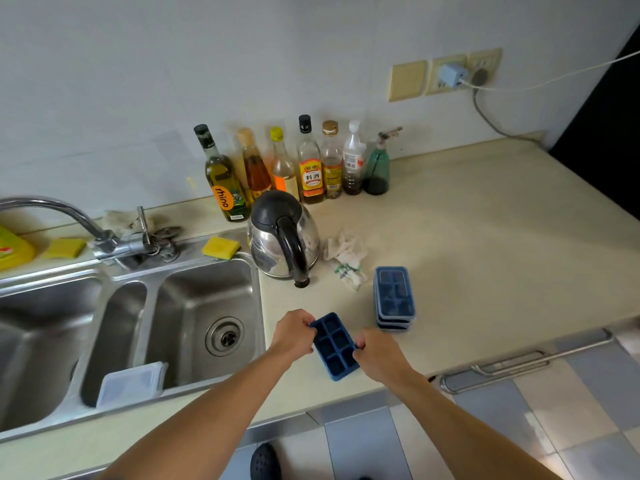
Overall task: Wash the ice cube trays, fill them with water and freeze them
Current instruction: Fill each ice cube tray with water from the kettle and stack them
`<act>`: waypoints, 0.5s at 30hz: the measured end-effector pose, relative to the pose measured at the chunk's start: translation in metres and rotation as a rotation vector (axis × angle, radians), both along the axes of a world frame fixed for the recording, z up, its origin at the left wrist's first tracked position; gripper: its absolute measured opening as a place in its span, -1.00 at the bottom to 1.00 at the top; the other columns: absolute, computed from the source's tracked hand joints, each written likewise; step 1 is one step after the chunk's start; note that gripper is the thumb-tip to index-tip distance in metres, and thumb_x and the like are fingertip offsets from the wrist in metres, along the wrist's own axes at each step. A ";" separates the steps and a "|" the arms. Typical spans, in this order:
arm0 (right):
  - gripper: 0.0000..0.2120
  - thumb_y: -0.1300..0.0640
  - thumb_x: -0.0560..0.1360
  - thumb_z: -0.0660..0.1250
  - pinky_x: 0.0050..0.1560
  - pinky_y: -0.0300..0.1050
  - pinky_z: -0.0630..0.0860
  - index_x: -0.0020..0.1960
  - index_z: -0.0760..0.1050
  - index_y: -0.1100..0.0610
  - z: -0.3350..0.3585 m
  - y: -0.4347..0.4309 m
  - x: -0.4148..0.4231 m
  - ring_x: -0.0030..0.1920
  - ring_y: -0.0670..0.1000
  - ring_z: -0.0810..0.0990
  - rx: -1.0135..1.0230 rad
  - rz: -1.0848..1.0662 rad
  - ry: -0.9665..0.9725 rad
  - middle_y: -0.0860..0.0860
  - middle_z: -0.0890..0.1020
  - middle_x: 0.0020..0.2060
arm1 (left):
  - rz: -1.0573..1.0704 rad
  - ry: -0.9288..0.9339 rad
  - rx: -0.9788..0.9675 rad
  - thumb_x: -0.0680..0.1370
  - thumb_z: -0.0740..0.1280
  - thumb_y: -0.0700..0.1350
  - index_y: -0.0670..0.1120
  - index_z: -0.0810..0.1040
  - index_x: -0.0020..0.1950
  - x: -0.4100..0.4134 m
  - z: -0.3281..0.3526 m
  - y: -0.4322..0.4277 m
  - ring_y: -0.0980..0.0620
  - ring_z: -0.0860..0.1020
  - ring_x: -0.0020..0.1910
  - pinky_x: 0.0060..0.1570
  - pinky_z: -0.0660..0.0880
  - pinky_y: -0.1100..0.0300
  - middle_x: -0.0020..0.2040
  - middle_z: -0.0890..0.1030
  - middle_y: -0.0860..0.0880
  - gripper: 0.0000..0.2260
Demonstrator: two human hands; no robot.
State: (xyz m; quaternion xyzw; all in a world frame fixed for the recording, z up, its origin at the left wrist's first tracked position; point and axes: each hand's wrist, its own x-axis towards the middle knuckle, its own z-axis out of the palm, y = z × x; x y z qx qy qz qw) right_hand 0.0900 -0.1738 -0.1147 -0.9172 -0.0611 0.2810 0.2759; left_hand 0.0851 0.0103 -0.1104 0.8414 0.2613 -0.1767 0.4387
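1. Open blue ice cube tray [334, 346], lid off, held between both hands over the surface [485, 254], close to its front edge and just right of the sink [194, 296]. Whether the tray rests on the surface or is lifted clear cannot be told.
2. Left hand [292, 336]: fingers [308, 320] curled over the tray's far left corner, pinching it.
3. Right hand [375, 355]: fingers [360, 344] pinching the right long edge at mid-length.
4. Step in hand, as judged: carrying this tray to the sink for washing. A soft tray is likely to twist, so a grip on opposite sides, as shown, should keep it level. The faucet [52, 209] spout points away to the left, so it probably needs swinging over the chosen basin.
5. Stack of lidded trays [394, 299], near the right hand but apart from it; these appear unwashed as yet.
6. Clear lid [131, 382] leaning at the sink's near side, taking up part of the basin room.
7. Obstacles: kettle [282, 233] with handle jutting toward the hands, and a crumpled cloth [346, 258] beside it, both behind the path.
8. Open room: the direct leftward route over the sink rim is free, and bare surface stretches to the right of the stack.
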 end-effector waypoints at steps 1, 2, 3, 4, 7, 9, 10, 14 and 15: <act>-0.69 0.30 0.53 0.24 -0.40 -0.19 0.28 -0.31 0.28 0.05 -0.001 0.000 -0.001 -0.38 -0.05 0.38 0.005 -0.026 0.008 -0.04 0.40 -0.40 | -0.001 0.004 0.001 0.55 0.24 -0.32 -0.13 0.58 0.14 0.000 0.001 0.000 -0.11 0.66 -0.08 -0.10 0.68 0.04 0.03 0.63 -0.13 -0.76; -0.73 0.31 0.54 0.23 -0.38 -0.16 0.31 -0.28 0.30 0.08 -0.001 -0.001 -0.001 -0.36 -0.01 0.41 0.015 -0.055 0.013 -0.02 0.42 -0.38 | 0.005 0.005 -0.006 0.54 0.24 -0.32 -0.12 0.57 0.13 0.000 0.002 0.000 -0.11 0.66 -0.09 -0.11 0.67 0.05 0.02 0.63 -0.12 -0.77; -0.76 0.31 0.54 0.24 -0.35 -0.12 0.35 -0.25 0.31 0.10 -0.001 -0.001 -0.002 -0.34 0.03 0.42 0.030 -0.085 0.020 0.00 0.43 -0.37 | 0.016 0.005 -0.021 0.55 0.23 -0.33 -0.12 0.56 0.13 0.000 0.002 0.000 -0.10 0.65 -0.11 -0.14 0.67 0.08 0.02 0.63 -0.12 -0.77; -0.78 0.31 0.54 0.24 -0.34 -0.11 0.36 -0.23 0.33 0.11 -0.001 -0.001 -0.003 -0.33 0.05 0.43 0.043 -0.108 0.021 0.02 0.44 -0.36 | 0.025 0.006 -0.039 0.55 0.24 -0.33 -0.11 0.55 0.12 0.000 0.002 0.000 -0.08 0.64 -0.13 -0.20 0.65 0.13 0.03 0.62 -0.13 -0.77; -0.82 0.30 0.55 0.25 -0.34 -0.14 0.31 -0.20 0.36 0.14 0.000 -0.002 -0.002 -0.30 0.02 0.41 0.033 -0.143 -0.020 0.03 0.46 -0.30 | 0.056 0.018 -0.093 0.55 0.26 -0.33 -0.12 0.55 0.11 -0.001 0.000 0.000 -0.06 0.64 -0.17 -0.31 0.58 0.24 0.03 0.63 -0.15 -0.79; -0.85 0.30 0.56 0.25 -0.39 -0.18 0.26 -0.17 0.38 0.15 0.003 -0.001 -0.001 -0.31 -0.01 0.39 0.021 -0.166 -0.047 0.02 0.46 -0.29 | 0.082 0.029 -0.136 0.55 0.25 -0.33 -0.13 0.56 0.10 -0.002 -0.002 0.001 -0.04 0.64 -0.24 -0.29 0.61 0.23 0.00 0.65 -0.17 -0.81; -0.85 0.30 0.56 0.24 -0.42 -0.20 0.25 -0.16 0.38 0.15 0.005 0.000 0.000 -0.33 -0.03 0.38 0.009 -0.173 -0.057 0.01 0.46 -0.29 | 0.094 0.034 -0.154 0.56 0.25 -0.33 -0.13 0.56 0.09 -0.002 -0.003 0.002 -0.03 0.65 -0.28 -0.27 0.64 0.21 -0.03 0.66 -0.18 -0.81; -0.86 0.35 0.54 0.22 -0.42 -0.23 0.23 -0.16 0.38 0.18 0.008 0.005 0.003 -0.33 -0.05 0.34 -0.042 -0.179 -0.091 0.04 0.45 -0.25 | 0.130 0.043 -0.216 0.56 0.23 -0.34 -0.14 0.57 0.03 0.000 -0.006 0.005 -0.05 0.69 -0.30 -0.14 0.69 0.10 -0.15 0.70 -0.16 -0.83; -0.86 0.37 0.53 0.22 -0.41 -0.23 0.25 -0.16 0.38 0.19 0.009 0.007 0.003 -0.31 -0.04 0.36 -0.049 -0.192 -0.093 0.06 0.47 -0.22 | 0.126 0.043 -0.233 0.56 0.23 -0.34 -0.14 0.56 0.03 0.001 -0.006 0.006 -0.05 0.70 -0.30 -0.12 0.69 0.08 -0.17 0.70 -0.16 -0.83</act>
